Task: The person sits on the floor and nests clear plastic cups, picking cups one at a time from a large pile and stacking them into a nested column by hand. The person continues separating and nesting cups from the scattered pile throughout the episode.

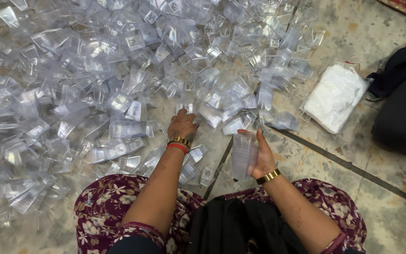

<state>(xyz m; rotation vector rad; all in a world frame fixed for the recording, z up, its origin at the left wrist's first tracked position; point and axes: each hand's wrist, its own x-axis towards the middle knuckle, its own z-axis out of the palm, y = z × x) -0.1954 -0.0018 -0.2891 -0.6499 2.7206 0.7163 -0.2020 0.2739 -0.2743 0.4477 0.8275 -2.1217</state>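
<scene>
Our right hand (263, 157) grips a nested stack of clear plastic pieces (243, 155); our left hand (182, 125), fingers curled, touches the floor pile (118, 80). Most pieces remain loose, we judge.

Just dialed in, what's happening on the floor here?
A person sits on the floor before a wide heap of small clear plastic pieces. The left hand reaches into the heap's near edge, fingers on a piece. The right hand holds a stack of clear pieces upright. A white packet in clear wrap lies to the right, beside another person's dark clothing.
</scene>
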